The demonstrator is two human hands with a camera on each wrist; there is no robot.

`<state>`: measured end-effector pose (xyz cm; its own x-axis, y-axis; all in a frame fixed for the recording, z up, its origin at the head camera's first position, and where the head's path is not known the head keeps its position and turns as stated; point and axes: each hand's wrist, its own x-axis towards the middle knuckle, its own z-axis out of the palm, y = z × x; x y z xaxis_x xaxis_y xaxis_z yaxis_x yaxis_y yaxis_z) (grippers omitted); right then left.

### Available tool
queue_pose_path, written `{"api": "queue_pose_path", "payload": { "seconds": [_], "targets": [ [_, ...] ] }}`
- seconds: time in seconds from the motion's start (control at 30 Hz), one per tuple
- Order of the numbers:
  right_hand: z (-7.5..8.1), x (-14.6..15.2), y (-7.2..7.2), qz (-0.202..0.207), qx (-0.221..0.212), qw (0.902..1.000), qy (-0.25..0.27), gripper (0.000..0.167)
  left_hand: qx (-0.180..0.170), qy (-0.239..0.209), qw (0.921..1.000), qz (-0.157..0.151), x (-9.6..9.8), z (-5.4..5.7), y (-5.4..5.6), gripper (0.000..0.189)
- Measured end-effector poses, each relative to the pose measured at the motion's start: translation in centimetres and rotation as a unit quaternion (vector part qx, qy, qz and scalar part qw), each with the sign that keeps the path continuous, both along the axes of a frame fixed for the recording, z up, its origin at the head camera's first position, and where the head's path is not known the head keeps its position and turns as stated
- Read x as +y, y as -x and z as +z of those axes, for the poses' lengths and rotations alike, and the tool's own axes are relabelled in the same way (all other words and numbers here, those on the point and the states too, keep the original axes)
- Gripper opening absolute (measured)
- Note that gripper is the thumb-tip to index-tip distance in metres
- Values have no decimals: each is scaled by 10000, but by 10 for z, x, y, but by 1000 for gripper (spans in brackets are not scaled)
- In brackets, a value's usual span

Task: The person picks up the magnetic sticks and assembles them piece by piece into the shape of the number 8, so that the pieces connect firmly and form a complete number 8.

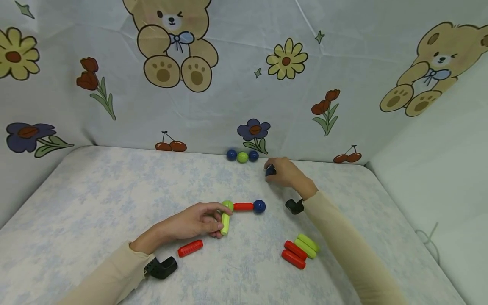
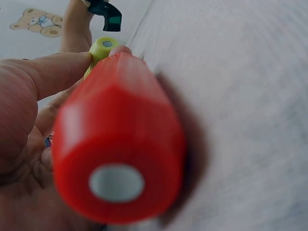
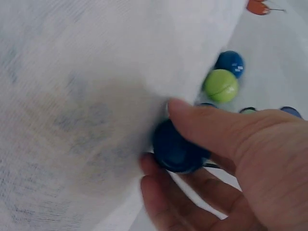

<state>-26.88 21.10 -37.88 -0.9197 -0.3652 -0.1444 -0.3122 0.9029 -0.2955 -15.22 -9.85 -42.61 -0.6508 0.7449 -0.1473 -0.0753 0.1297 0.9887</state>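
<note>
My left hand (image 1: pixel 198 221) pinches a yellow-green magnetic rod (image 1: pixel 225 224) between thumb and fingers. That rod meets a green ball (image 1: pixel 227 205), from which a red rod (image 1: pixel 243 206) runs right to a blue ball (image 1: pixel 259 206). At the back of the table, my right hand (image 1: pixel 285 173) holds another blue ball (image 3: pixel 175 147) between thumb and fingers. A loose red rod (image 1: pixel 190 248) lies just below the left hand; in the left wrist view this red rod (image 2: pixel 118 144) looms large, its pale metal end facing the camera and covering part of the hand.
Two blue balls and a green ball (image 1: pixel 242 157) stand in a row against the printed back cloth. Red rods (image 1: pixel 293 259) and yellow-green rods (image 1: pixel 306 245) lie together beside the right forearm. Black wrist cameras (image 1: pixel 162 267) sit on both wrists, low over the patterned tabletop (image 1: pixel 126 190).
</note>
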Motion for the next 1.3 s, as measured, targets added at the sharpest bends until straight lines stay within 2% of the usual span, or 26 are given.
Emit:
{"api": "queue_pose_path", "payload": {
  "seconds": [0.3, 0.57, 0.87, 1.03, 1.13, 1.3],
  "targets": [
    [9, 2, -27, 148, 397, 9968, 679, 36, -18, -22, 10000, 3, -1, 1, -1, 42],
    [14, -3, -55, 313, 389, 9928, 1089, 36, -91, -36, 9999, -40, 1, -1, 1, 42],
    [15, -12, -73, 635, 250, 9900, 1239, 36, -151, -44, 9999, -15, 0, 2, 1, 43],
    [17, -20, -87, 919, 181, 9881, 1220, 33, -40, -30, 10000, -20, -2, 3, 0, 43],
    [17, -25, -94, 1115, 306, 9870, 1116, 31, 11, -53, 10000, -55, -2, 2, 0, 43],
    [17, -28, -101, 1197, 507, 9859, 1054, 31, 70, -97, 9998, -131, -1, -1, 1, 43]
  ]
}}
